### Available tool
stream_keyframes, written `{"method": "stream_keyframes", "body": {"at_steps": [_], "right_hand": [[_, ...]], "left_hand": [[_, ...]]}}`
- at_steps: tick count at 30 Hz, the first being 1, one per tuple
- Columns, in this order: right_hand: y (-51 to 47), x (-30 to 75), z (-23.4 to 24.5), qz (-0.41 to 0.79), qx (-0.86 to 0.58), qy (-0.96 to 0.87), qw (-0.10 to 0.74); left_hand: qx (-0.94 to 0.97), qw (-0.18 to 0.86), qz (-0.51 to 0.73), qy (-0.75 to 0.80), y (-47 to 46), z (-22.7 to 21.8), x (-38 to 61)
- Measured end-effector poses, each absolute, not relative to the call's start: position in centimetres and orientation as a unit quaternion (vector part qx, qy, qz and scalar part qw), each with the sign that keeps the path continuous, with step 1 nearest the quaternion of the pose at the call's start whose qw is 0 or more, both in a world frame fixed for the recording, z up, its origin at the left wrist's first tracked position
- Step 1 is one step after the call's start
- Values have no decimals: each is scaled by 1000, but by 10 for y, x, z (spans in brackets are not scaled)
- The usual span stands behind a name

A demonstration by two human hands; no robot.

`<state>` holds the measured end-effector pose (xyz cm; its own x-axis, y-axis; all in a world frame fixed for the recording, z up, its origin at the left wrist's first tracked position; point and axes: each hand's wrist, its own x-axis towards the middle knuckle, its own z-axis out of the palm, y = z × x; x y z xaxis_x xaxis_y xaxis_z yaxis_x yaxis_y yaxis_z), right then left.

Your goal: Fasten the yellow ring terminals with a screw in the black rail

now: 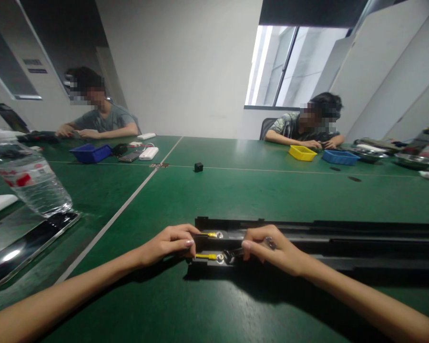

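Note:
A long black rail [343,236] lies across the green table [236,190] in front of me, running off to the right. At its left end sit two yellow-sleeved ring terminals [208,257], one above the other. My left hand [171,243] curls round the rail's left end, its fingertips pinched at the terminals. My right hand [268,247] is closed over the rail just right of them, gripping a small dark tool or part with a metal tip that I cannot name.
A water bottle [28,178] lies on a shiny metal tray [17,247] at the left. Two people sit at the far side, with a blue bin [89,153], a yellow bin [302,152], another blue bin [339,157] and a small black cube [199,166].

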<state>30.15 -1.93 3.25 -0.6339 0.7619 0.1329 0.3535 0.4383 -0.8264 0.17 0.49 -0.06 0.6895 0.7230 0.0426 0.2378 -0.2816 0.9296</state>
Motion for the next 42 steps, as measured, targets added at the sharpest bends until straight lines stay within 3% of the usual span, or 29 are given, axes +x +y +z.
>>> {"method": "stream_keyframes", "body": {"at_steps": [42], "right_hand": [[-20, 302, 33, 402, -346, -808, 256]], "left_hand": [[759, 522, 251, 297, 8, -8, -3]]}}
